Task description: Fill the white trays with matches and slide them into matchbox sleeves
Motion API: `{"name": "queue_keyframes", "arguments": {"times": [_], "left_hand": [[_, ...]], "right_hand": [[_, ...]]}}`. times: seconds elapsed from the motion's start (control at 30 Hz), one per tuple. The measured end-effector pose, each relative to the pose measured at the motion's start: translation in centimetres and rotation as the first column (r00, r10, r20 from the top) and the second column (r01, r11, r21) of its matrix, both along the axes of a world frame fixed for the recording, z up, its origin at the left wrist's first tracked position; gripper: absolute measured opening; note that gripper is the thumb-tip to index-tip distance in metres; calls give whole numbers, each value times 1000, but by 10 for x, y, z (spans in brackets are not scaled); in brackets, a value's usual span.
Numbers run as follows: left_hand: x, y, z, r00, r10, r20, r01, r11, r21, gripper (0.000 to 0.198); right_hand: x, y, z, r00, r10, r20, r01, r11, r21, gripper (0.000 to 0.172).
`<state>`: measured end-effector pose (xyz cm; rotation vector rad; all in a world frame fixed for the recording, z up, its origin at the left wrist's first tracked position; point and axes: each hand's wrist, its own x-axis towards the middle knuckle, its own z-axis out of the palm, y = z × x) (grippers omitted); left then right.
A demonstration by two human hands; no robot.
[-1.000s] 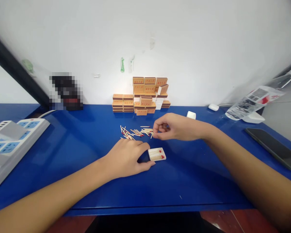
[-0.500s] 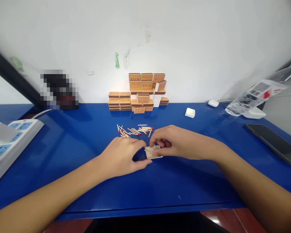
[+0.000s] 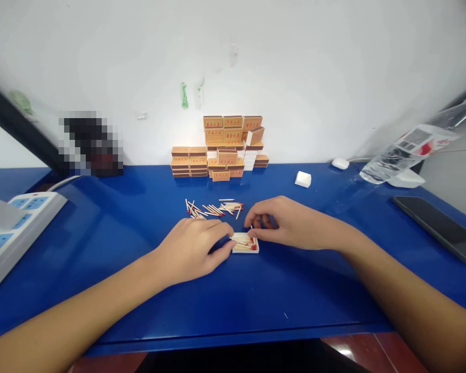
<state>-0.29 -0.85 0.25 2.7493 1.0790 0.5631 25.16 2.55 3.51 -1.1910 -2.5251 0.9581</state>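
Note:
A small white matchbox tray [image 3: 245, 252] lies on the blue desk with several red-tipped matches [image 3: 244, 244] in it. At its left end, my left hand [image 3: 202, 246] grips the tray between thumb and forefinger. Over the right end is my right hand [image 3: 283, 223], fingers curled, with what looks like one match pinched by the thumb and forefinger. The fingers hide most of that match. Behind the tray, a loose pile of matches [image 3: 213, 209] is spread on the desk.
Stacked matchboxes [image 3: 223, 135] stand against the wall. A white block [image 3: 303, 179], a white earphone case [image 3: 340, 163], a tilted plastic bottle [image 3: 404, 147] and a phone [image 3: 437, 228] are on the right. A power strip [image 3: 27, 223] lies at left.
My right fingers have lifted slightly out of the tray, and the matches inside now show clearly. My left thumb has moved in against the tray's left end.

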Motion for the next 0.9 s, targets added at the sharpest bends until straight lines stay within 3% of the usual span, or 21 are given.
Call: {"name": "queue_keyframes", "arguments": {"times": [0.2, 0.37, 0.67, 0.9], "left_hand": [[-1, 3, 0, 999, -43, -5, 43, 999, -30, 24], [1, 3, -1, 996, -42, 83, 44, 999, -24, 21], [5, -1, -2, 995, -43, 91, 48, 998, -48, 22], [6, -3, 3, 1000, 2, 18, -1, 999, -44, 33]], "right_hand": [[-1, -5, 4, 999, 19, -49, -18, 1000, 15, 15], [0, -6, 10, 995, -25, -98, 30, 998, 49, 19], [11, -8, 24, 996, -26, -82, 34, 995, 93, 13], [-7, -17, 11, 997, 60, -53, -55, 994, 93, 7]]}}
